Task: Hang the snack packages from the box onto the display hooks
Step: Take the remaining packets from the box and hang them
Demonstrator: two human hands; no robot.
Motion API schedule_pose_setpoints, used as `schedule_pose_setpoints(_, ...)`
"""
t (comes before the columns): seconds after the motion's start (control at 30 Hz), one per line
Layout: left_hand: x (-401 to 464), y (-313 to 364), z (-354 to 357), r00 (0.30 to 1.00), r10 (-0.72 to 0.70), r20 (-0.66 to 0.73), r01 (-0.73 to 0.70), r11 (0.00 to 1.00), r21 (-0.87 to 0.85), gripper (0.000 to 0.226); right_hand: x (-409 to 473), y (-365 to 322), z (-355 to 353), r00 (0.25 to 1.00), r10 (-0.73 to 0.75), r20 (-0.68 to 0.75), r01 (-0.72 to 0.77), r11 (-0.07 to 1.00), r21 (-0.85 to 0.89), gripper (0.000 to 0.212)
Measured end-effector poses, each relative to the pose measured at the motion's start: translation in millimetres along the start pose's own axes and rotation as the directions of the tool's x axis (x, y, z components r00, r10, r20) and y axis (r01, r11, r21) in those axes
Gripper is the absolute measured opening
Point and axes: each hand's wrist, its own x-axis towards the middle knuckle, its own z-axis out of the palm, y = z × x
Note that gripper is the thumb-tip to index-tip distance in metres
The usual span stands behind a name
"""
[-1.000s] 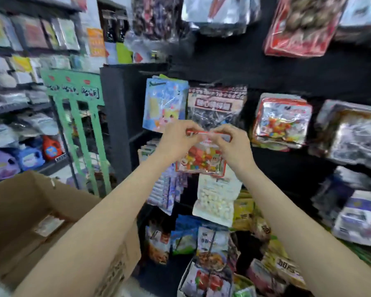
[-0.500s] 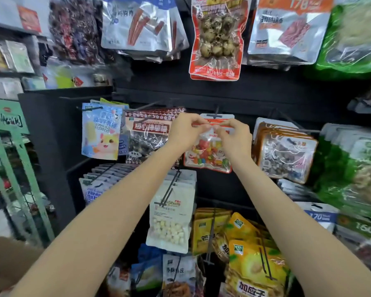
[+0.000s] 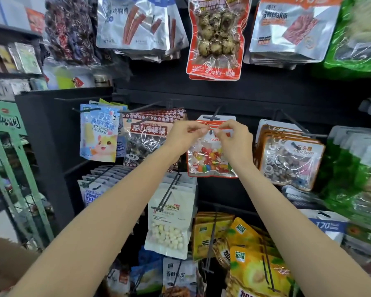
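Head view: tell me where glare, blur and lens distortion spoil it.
Head view: glare streaks the silver pouches along the top; the left shelves are soft and blurred; wide-angle bending bows the edges; the centre is sharp, where the left hand and right hand pinch the candy bag.

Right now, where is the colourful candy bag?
Centre of the head view: the colourful candy bag is pinched at its top by the left hand and right hand, between the lollipop bags and orange-edged bags.
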Motion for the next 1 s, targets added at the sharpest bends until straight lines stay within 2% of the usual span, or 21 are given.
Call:
schedule_pose_setpoints(0.13,6,0,10,0.99,0.116,-0.077,-0.096,0.969,0.227,0.013,-3,6,3,0.995,-0.07,-0.064,0.058,0.982,-0.179,0.022)
schedule_pose_setpoints(0.23,5,-2,15,0.959,0.252,-0.133,-0.153,0.848,0.508,0.019,-9,4,4,0.968,-0.235,-0.092,0.176,0.89,-0.422,0.032)
schedule_pose_setpoints(0.3,1,-6,16,0.936,0.329,-0.126,-0.188,0.769,0.611,0.029,-15,2,5,0.949,-0.302,-0.096,0.216,0.838,-0.502,0.031)
schedule_pose_setpoints(0.43,-8,-16,8,0.931,0.357,-0.083,-0.226,0.738,0.636,0.035,-32,-1,10,0.957,-0.29,-0.016,0.242,0.824,-0.513,0.02)
schedule_pose_setpoints(0.6,-31,-27,-29,0.932,0.361,-0.032,-0.245,0.694,0.677,0.031,-55,-20,25,0.965,-0.237,0.114,0.262,0.903,-0.34,0.014)
schedule_pose_setpoints(0.7,-57,-45,-72,0.957,0.284,-0.053,-0.168,0.698,0.696,0.024,-73,-47,53,0.95,-0.238,0.2,0.283,0.928,-0.242,0.016)
schedule_pose_setpoints(0.8,-94,-74,-127,0.988,0.117,-0.101,-0.02,0.744,0.668,0.018,-98,-82,99,0.912,-0.208,0.353,0.269,0.954,-0.132,0.015)
schedule_pose_setpoints(0.9,-138,-115,-189,0.988,-0.062,-0.144,0.143,0.728,0.67,0.018,-130,-117,157,0.825,-0.182,0.535,0.248,0.967,-0.055,0.014)
schedule_pose_setpoints(1.0,-181,-154,-246,0.945,-0.255,-0.203,0.325,0.68,0.657,0.017,-171,-146,218,0.701,-0.178,0.69,0.232,0.973,0.016,0.017)
